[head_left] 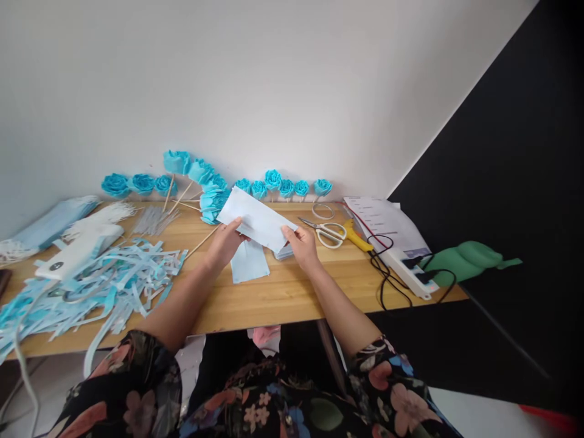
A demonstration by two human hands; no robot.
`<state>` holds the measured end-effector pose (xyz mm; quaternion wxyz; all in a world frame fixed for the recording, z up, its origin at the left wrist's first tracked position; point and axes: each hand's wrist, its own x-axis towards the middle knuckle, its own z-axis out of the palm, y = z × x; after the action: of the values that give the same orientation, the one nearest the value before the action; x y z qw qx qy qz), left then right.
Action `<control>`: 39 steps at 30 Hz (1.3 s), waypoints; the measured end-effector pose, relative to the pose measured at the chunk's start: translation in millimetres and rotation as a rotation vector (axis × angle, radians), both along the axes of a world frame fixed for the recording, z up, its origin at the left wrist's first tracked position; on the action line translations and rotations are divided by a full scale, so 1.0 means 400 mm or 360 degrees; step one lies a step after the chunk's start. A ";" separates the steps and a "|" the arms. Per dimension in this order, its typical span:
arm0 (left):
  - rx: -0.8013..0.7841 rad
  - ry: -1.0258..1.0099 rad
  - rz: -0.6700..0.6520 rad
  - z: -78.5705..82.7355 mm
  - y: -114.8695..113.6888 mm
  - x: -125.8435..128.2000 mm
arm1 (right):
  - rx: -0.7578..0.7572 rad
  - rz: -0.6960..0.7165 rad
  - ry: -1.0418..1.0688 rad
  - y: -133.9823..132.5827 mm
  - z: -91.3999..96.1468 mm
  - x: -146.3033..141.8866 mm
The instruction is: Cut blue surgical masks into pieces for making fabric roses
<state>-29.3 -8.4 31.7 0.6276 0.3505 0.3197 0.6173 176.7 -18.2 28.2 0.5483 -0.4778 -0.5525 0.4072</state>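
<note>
A pale blue rectangular sheet, thin like fabric or paper, is held tilted above the table. My left hand pinches its lower left edge, thumb on top. At the lower right end, my right hand grips it the same way. Beneath lies another light blue piece flat on the wood, its top hidden by the held sheet. A small stack of similar pieces shows partly beside my right hand. White-handled scissors lie to the right of that hand.
Blue crafted flowers line the wall, several on sticks. Cut blue strips cover the left side, near a white device and stacked masks. At right are a yellow glue gun, papers, a power strip and a green object.
</note>
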 end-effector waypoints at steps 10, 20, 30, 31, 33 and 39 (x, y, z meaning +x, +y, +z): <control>-0.0034 -0.0247 0.0113 -0.004 0.011 -0.001 | 0.0105 -0.0160 -0.0028 0.023 -0.035 0.016; 0.0128 -0.0127 -0.0100 -0.003 0.025 -0.023 | 0.0254 -0.0313 0.0104 0.039 -0.028 0.027; -0.0050 0.0429 -0.0203 -0.009 -0.002 -0.019 | 0.0233 -0.0189 -0.0124 0.014 -0.004 0.020; -0.0045 0.0489 -0.0196 -0.008 -0.002 -0.020 | 0.0227 -0.0187 -0.0132 0.013 0.001 0.020; -0.0002 0.0598 -0.0185 -0.003 -0.003 -0.028 | 0.0237 -0.0187 -0.0120 0.009 0.009 0.020; -0.0068 0.1031 -0.0793 0.043 -0.019 -0.073 | 0.0300 -0.0106 -0.0124 0.003 0.025 0.019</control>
<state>-58.6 -16.1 48.8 0.6320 0.5803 0.4188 0.2973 184.4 -17.0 38.2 0.5822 -0.4576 -0.5931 0.3161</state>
